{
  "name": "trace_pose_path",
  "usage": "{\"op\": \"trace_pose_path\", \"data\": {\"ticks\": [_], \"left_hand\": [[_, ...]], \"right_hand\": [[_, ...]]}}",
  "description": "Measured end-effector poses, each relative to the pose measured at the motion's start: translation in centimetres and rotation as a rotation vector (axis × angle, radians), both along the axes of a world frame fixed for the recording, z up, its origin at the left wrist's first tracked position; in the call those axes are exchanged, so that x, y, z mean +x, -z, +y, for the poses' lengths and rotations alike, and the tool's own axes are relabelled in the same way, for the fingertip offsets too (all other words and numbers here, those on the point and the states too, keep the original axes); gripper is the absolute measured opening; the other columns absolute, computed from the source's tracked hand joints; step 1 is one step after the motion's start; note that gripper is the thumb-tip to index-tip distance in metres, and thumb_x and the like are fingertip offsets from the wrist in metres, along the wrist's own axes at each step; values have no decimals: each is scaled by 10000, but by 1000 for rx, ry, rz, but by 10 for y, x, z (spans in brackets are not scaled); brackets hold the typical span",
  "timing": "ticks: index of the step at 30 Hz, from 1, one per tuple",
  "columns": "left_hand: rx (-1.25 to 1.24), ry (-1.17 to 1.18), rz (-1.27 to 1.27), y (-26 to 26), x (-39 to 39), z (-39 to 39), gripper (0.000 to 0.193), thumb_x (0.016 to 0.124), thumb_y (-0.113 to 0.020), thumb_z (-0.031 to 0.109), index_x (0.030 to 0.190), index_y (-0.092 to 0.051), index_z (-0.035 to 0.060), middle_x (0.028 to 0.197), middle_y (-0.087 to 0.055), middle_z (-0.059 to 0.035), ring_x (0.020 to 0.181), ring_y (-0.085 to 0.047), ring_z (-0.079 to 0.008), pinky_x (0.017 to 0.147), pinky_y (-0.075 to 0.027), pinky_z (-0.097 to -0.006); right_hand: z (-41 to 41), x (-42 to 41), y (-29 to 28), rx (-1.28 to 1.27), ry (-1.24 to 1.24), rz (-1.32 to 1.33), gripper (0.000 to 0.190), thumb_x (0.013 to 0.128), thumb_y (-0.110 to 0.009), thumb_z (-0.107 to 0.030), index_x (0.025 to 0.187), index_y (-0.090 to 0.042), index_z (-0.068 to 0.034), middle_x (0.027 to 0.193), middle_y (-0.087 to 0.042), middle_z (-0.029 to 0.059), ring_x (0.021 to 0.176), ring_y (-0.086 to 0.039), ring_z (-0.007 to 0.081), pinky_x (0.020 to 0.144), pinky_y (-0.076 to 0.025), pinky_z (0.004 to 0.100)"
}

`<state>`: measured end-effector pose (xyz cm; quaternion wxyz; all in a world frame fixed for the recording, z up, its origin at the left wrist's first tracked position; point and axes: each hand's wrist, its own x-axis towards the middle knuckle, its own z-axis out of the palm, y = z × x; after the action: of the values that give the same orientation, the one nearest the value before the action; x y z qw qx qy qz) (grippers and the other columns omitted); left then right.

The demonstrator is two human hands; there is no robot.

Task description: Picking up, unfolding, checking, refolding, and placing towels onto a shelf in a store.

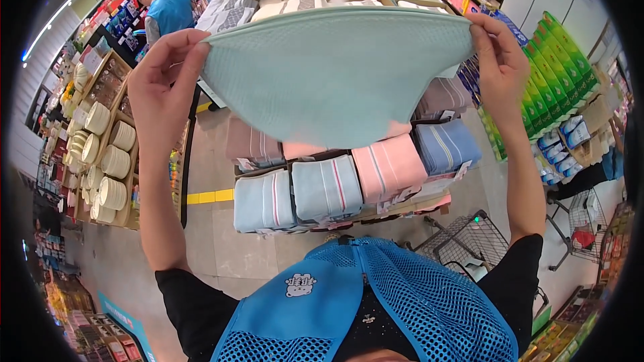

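Note:
A pale green towel (322,70) is stretched wide in the air before me. My left hand (168,68) pinches its left corner between thumb and fingers. At the opposite corner, my right hand (495,55) grips the edge the same way. The cloth's upper edge runs nearly straight between both hands, while its lower part sags. Beneath it sit folded towels in rows: light blue ones with stripes (327,188), a pink one (387,166) and a darker blue one (447,146). The cloth hides part of the display behind.
Shelves of stacked bowls (113,193) stand at left. A person in a blue vest (173,10) is at the upper left. Green packages (558,80) are piled at right, above a shopping cart (465,241). White and grey towels (292,5) lie at the back.

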<state>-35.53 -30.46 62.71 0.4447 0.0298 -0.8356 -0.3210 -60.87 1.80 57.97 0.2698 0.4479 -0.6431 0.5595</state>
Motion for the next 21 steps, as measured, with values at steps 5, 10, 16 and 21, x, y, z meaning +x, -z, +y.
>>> {"op": "trace_pose_path", "data": {"ticks": [5, 10, 16, 21], "left_hand": [[25, -18, 2, -3, 3, -1, 152, 948, -656, 34, 1087, -686, -21, 995, -696, -26, 882, -619, -52, 791, -489, -203], [110, 52, 10, -10, 18, 3, 166, 948, -653, 29, 1104, -680, -18, 994, -697, -21, 877, -615, -49, 798, -478, -195], [162, 86, 0, -7, 12, -1, 170, 950, -654, 41, 1107, -677, -18, 982, -695, -12, 867, -612, -43, 799, -476, -198], [158, 93, -82, 7, 8, -6, 158, 973, -632, 63, 1111, -676, 0, 973, -665, 22, 859, -564, -18, 745, -423, -187]], "right_hand": [[4, 11, -8, 102, 23, 180, 186, 966, -610, -30, 1133, -691, -18, 941, -670, 31, 809, -585, 59, 693, -459, 195], [23, 19, -23, 100, 81, 341, 197, 958, -610, -13, 1136, -696, -21, 957, -680, 49, 811, -609, 86, 691, -471, 213], [24, 34, -29, 126, 110, 355, 199, 954, -605, 1, 1129, -697, -19, 965, -684, 63, 843, -622, 108, 726, -485, 234], [22, 22, -14, 106, -7, 32, 207, 943, -605, 8, 1132, -689, -6, 969, -681, 80, 883, -631, 136, 779, -486, 250]]}}
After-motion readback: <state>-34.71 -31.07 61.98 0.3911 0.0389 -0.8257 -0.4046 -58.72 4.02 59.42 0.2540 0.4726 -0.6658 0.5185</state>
